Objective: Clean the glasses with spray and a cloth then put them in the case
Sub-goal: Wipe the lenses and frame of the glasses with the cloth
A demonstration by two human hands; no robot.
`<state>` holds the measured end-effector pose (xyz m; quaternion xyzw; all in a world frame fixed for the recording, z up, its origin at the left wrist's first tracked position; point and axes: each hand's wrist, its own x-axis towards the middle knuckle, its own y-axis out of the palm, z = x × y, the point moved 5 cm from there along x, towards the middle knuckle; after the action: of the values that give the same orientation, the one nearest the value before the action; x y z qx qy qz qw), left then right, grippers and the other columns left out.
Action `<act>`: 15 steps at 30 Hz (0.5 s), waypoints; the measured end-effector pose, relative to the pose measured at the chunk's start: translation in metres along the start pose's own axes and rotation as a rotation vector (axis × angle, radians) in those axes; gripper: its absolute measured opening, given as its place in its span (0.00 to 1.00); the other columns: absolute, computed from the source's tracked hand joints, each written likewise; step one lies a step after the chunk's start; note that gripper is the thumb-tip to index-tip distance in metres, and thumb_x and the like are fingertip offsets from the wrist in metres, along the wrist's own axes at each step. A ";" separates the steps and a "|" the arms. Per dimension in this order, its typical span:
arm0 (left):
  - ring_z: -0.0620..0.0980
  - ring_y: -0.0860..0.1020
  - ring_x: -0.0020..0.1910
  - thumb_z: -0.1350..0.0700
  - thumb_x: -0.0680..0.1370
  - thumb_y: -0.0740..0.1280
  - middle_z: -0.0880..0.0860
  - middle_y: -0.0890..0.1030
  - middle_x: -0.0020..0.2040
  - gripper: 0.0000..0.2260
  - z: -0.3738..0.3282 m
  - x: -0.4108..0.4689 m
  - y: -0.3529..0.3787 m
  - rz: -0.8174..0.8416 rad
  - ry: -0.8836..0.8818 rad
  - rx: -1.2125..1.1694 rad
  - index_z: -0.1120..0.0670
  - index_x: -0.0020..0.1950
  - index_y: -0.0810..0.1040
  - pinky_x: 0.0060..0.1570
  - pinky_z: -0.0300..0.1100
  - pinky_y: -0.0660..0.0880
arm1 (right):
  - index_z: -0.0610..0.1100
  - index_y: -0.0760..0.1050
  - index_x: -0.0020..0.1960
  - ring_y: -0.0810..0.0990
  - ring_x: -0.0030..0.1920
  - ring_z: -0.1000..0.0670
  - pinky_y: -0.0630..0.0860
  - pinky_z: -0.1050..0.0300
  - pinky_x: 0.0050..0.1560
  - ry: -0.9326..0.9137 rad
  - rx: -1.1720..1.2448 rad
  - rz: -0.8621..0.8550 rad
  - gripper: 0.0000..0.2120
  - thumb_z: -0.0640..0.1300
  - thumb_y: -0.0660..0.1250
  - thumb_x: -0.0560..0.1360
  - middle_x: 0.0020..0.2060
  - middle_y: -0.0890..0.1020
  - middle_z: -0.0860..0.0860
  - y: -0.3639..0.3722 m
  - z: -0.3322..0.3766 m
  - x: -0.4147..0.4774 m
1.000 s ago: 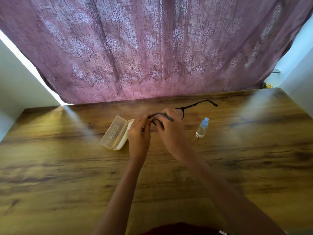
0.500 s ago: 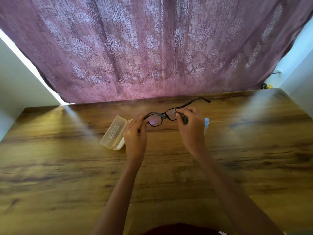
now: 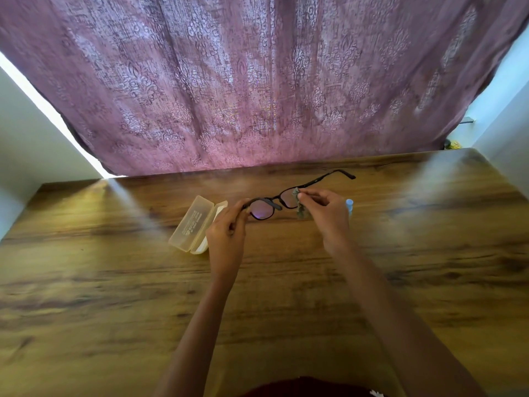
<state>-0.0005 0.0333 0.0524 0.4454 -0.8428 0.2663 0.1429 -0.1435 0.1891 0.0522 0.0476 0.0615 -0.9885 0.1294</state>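
Since the earlier frame, right hand shifted right, pinching cloth against glasses — left hand grips the frame's end above counter; open case lies left, spray bottle half hidden behind.

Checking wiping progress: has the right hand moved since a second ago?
Yes. The right hand moved rightward, away from the open case, now hiding the spray bottle.

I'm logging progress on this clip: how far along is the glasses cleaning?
Done: the case already lies open on the table; whether spray was applied cannot be told, since the spray bottle is mostly hidden behind the right hand. In hand: the left hand holds the glasses while the right hand rubs one lens with the cloth. Left: finishing the wiping, folding the glasses and putting them in the case.
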 end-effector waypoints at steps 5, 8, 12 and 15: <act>0.38 0.76 0.33 0.58 0.77 0.67 0.35 0.81 0.40 0.10 0.012 0.001 -0.001 0.098 -0.100 -0.087 0.48 0.57 0.80 0.34 0.28 0.71 | 0.48 0.80 0.46 0.83 0.43 0.55 0.77 0.66 0.38 0.051 0.051 0.035 0.05 0.41 0.72 0.72 0.43 0.84 0.50 0.003 -0.002 0.003; 0.37 0.77 0.35 0.60 0.78 0.66 0.37 0.82 0.39 0.11 0.020 0.005 -0.002 0.229 -0.175 -0.174 0.47 0.57 0.80 0.36 0.28 0.73 | 0.45 0.80 0.47 0.84 0.42 0.54 0.77 0.67 0.37 0.063 0.095 0.056 0.04 0.39 0.72 0.72 0.42 0.85 0.49 0.001 -0.003 0.006; 0.40 0.80 0.44 0.58 0.81 0.61 0.43 0.84 0.44 0.13 0.022 0.011 -0.008 0.412 -0.318 -0.281 0.42 0.52 0.81 0.44 0.39 0.75 | 0.45 0.80 0.46 0.84 0.39 0.57 0.76 0.68 0.36 0.063 0.122 0.106 0.04 0.38 0.72 0.72 0.41 0.85 0.50 -0.001 -0.005 0.005; 0.40 0.81 0.49 0.51 0.81 0.61 0.43 0.85 0.48 0.10 0.017 0.027 -0.007 0.495 -0.418 -0.232 0.46 0.52 0.82 0.48 0.39 0.73 | 0.46 0.80 0.44 0.82 0.36 0.57 0.76 0.68 0.36 0.053 0.137 0.156 0.05 0.37 0.72 0.72 0.40 0.85 0.49 0.002 -0.005 0.002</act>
<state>-0.0100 0.0026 0.0539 0.2530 -0.9610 0.0983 -0.0520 -0.1444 0.1876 0.0470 0.0869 -0.0067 -0.9758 0.2007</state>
